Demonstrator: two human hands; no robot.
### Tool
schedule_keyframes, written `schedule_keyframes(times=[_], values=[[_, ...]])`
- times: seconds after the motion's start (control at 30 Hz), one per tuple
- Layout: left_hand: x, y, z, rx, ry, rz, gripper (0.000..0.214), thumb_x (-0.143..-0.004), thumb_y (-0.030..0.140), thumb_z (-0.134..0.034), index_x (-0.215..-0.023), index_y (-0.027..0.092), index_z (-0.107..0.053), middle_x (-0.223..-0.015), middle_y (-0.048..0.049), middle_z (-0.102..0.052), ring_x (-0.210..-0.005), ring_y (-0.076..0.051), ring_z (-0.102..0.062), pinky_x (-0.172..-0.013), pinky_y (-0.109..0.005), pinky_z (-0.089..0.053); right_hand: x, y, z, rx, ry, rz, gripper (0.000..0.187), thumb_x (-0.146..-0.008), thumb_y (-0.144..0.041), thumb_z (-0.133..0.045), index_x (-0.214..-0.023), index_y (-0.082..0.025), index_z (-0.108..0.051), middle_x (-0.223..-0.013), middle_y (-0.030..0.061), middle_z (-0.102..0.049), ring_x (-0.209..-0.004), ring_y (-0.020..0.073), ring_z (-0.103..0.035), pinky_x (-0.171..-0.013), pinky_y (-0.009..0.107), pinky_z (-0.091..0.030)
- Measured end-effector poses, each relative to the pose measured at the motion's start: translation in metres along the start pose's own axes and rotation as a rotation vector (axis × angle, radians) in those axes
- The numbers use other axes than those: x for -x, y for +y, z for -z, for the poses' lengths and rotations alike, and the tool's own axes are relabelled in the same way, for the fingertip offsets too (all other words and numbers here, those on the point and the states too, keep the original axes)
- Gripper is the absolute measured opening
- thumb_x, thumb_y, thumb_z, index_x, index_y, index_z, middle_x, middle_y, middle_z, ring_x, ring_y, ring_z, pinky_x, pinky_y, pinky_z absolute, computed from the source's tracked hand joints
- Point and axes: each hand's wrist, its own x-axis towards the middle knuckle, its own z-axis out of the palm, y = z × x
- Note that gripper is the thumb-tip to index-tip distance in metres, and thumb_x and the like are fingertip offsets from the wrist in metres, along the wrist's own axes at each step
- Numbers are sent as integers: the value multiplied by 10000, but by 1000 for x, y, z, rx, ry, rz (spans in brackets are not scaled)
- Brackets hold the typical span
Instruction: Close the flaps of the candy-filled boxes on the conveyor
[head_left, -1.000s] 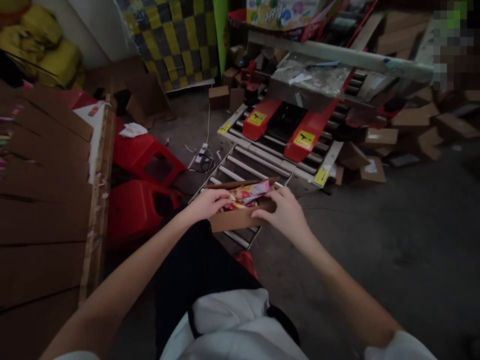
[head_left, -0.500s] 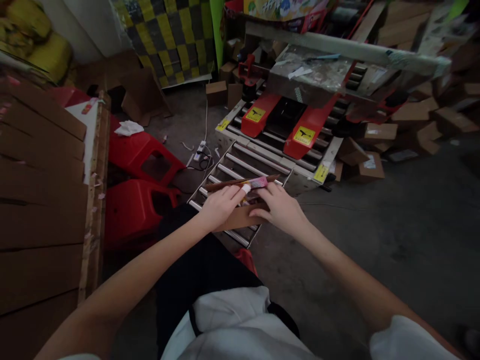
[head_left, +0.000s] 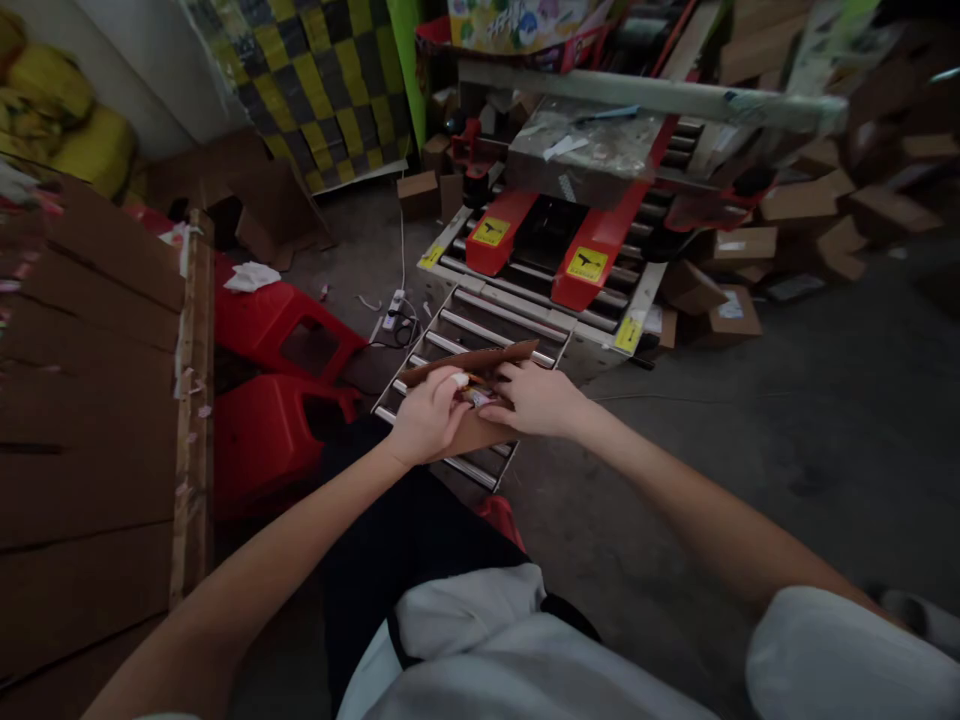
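Observation:
An open cardboard box (head_left: 476, 432) rests on the conveyor rollers, its brown flaps raised at the front and back. Small colourful packets (head_left: 478, 398) show inside, too partly covered to name. My left hand (head_left: 429, 415) reaches over the box's left side, thumb and fingers bent inward around something hidden; one fingertip has a white wrap. From the right, my right hand (head_left: 538, 398) dips into the opening with its fingers curled and its thumb by the packets. What its fingertips grip is hidden.
Beyond the box stands a roller machine with red guides (head_left: 581, 265) and yellow warning labels. Red plastic stools (head_left: 274, 430) and a wood-edged surface with cardboard (head_left: 90, 430) are on the left. A power strip (head_left: 393, 310) lies on the floor; cartons (head_left: 731, 310) are heaped at right.
Both hands have moved deeper into the box and their fingers have curled more. The pink packet that stuck up by the back flap no longer shows there. The view has shifted slightly.

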Motion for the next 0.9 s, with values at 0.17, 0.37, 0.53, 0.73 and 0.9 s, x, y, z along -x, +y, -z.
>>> schedule_keyframes(times=[0.17,0.37,0.53,0.73,0.9], values=[[4,7,-1,-256,207,161,726,-765,582,-580,-1272,85,-427,-1210,-216,-538,-1166,-336,-478,-1026,-493,-270,7,-1,-16,-117,182,-47,538,-797,-604,-532,-1152,-206,-603,-1152,100,-590,-1042,293,-542,-808,399,-484],[5,13,6,-276,17,122,361,-850,498,-504,-896,164,-633,-832,-103,-641,-850,-254,-582,-854,-425,-381,26,-20,-60,-173,780,-248,632,-830,-488,-554,-1342,-159,-381,-1395,201,-375,-1308,330,-311,-1035,553,-266],[12,6,8,-133,-47,5,250,-863,400,-532,-803,171,-615,-1175,-132,-610,-1155,-267,-508,-996,-460,-342,25,-25,-57,-93,733,-277,663,-849,-536,-484,-1379,-162,-348,-1491,209,-222,-1381,358,-158,-1055,614,-142],[17,29,19,-68,-192,274,167,-889,250,-480,-864,150,-612,-1316,-153,-541,-1110,-276,-567,-901,-446,-452,38,-76,-71,-251,505,-111,876,-826,-604,-459,-1446,-52,-180,-1506,254,-138,-1408,352,-58,-1081,595,-151],[20,39,38,198,-288,513,301,-923,194,-343,-904,176,-643,-1323,-137,-538,-1106,-251,-603,-878,-381,-502,33,-94,-76,-308,358,-23,1123,-640,-693,-616,-1448,-43,-183,-1513,256,-60,-1400,387,1,-1090,622,-70]])
